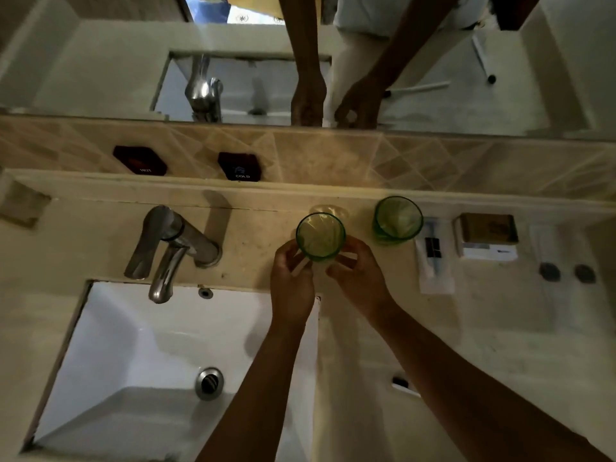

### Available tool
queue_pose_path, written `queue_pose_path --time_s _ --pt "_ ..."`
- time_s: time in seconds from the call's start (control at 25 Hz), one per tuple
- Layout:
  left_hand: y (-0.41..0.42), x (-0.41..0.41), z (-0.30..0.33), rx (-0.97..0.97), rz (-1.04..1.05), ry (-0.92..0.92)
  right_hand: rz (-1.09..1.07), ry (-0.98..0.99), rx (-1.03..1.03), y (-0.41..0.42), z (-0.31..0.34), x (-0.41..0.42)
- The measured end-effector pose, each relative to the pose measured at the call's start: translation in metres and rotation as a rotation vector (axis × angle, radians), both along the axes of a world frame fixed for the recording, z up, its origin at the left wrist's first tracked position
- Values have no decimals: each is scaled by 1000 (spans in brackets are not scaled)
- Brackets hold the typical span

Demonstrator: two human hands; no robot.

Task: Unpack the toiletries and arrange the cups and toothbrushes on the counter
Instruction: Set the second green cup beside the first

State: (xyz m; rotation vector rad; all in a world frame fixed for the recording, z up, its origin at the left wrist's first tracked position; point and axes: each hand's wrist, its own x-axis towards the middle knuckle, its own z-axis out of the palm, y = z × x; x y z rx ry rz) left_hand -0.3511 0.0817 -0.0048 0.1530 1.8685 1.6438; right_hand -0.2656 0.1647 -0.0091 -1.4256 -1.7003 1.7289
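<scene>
A green glass cup (320,235) with a clear plastic wrap over it is held above the counter (366,328), just right of the tap. My left hand (290,281) grips its left side and my right hand (358,276) grips its right side, fingers curled round the base. A second green cup (397,220) stands upright on the counter to the right, near the back ledge. A wrapped toothbrush packet (435,258) lies beside that cup.
A chrome tap (171,248) overhangs the white sink (140,355) at the left. A small box (488,236) and two dark round caps (566,273) lie at the right. Hot and cold labels sit on the tiled wall below the mirror (100,71).
</scene>
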Motion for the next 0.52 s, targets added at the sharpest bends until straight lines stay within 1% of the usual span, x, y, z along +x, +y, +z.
queue_pose_path --time_s 0.2,0.36,0.52 --pt "20 -22 -16 53 7 -29 -44 38 22 13 -10 -26" --pt "28 -27 -22 92 -7 2 -64 30 39 18 -13 -32" --pt "33 -24 -21 195 25 -70 -52 19 53 21 -15 -33"
